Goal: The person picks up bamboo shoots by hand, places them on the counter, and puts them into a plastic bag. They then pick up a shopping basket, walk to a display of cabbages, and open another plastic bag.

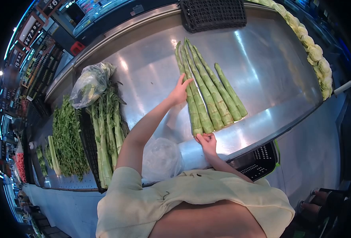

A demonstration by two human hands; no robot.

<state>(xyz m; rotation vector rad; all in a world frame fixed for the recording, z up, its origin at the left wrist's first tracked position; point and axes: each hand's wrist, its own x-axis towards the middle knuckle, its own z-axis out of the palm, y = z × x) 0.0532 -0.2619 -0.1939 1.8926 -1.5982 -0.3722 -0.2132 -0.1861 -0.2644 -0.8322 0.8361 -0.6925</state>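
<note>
Several leafless green celtuce stalks [213,93] lie side by side on the metal counter, thin tips away from me and thick cut ends toward me. At the left edge of the row, my left hand [178,90] is closed around the outermost stalk about halfway up, its thumb across the top. My right hand [208,143] is closed at the near cut ends, fingers bent against the base of the leftmost stalk. Some fingers of both hands are hidden. The shortest stalk [229,89] lies at the right end of the row.
A crumpled clear plastic bag [161,158] lies by my left forearm. Leafy celtuce [106,131] and a bagged vegetable [92,83] are to the left, beside bunched greens [66,135]. A black crate [213,15] stands behind; a black basket [258,162] sits below the counter edge [286,129].
</note>
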